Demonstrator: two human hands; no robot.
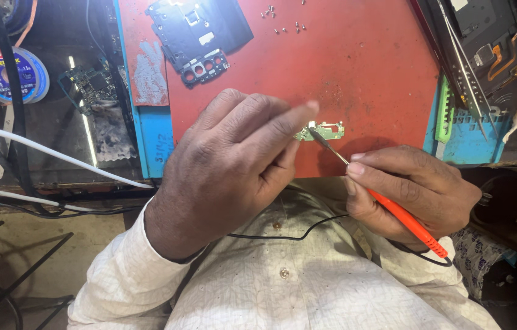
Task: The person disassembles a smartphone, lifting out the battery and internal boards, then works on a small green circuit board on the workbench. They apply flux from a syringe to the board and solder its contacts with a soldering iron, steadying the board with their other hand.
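My left hand (234, 165) pinches a small green circuit board (325, 130) between thumb and fingertips, just above the near edge of the red work mat (362, 67). My right hand (414, 192) grips an orange-handled probe (408, 221) like a pen. Its thin metal tip (322, 139) touches the left part of the board. A black wire runs from the probe's rear across my white shirt.
A black phone frame (197, 33) lies at the mat's far left, with several tiny screws (283, 21) beside it. An opened phone with tweezers (472, 67) across it sits at the right. Left of the mat are a solder wire spool (7, 73), another circuit board (90, 85) and white cables (50, 153).
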